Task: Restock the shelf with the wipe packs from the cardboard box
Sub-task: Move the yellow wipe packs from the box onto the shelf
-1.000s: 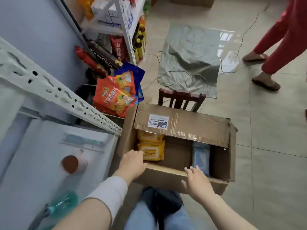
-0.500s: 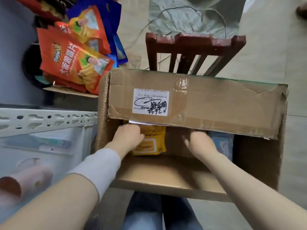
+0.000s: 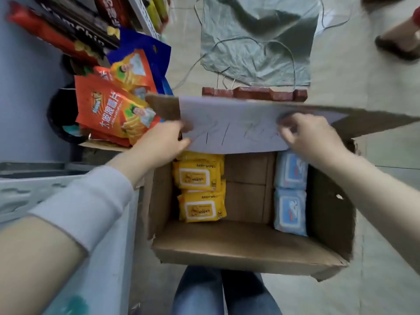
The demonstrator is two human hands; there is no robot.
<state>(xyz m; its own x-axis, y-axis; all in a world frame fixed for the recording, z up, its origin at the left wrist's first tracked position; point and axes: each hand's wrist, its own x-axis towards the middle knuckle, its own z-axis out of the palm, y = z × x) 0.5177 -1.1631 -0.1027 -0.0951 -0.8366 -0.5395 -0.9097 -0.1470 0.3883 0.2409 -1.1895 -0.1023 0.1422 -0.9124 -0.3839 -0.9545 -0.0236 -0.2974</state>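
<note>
- Both hands are on the far flap (image 3: 238,123) of the cardboard box (image 3: 250,248). The left hand (image 3: 163,142) pinches its left end; the right hand (image 3: 311,135) curls over its near edge, fingers closed on the card. Motion blur hides the exact finger placement.
- The flap is held lifted and pushed away, most likely so the box interior is open to view and reach.
- Its underside looks pale, with dark scrawled marks too blurred to read.
- Inside, along the left wall, lie the yellow wipe packs (image 3: 200,192), two showing face up, possibly stacked on more. Printed "BABY WIPES" along the top, "wipes" on the lid label.
- Along the right wall lie two blue wipe packs (image 3: 291,189), end to end. Their label writing is too small to read.
- Between the two colours the box floor is bare card.
- No pack is in hand yet; judged to be the opening step, with restocking not begun.
- The box appears to rest on a dark red wooden chair (image 3: 254,95), its back showing beyond the flap, just beside the pale metal shelf (image 3: 56,189) at left.
- Farther left, orange snack bags (image 3: 113,112) with Chinese characters lean in a heap.
- A grey-green sack (image 3: 256,39) lies on the tiled floor beyond.
</note>
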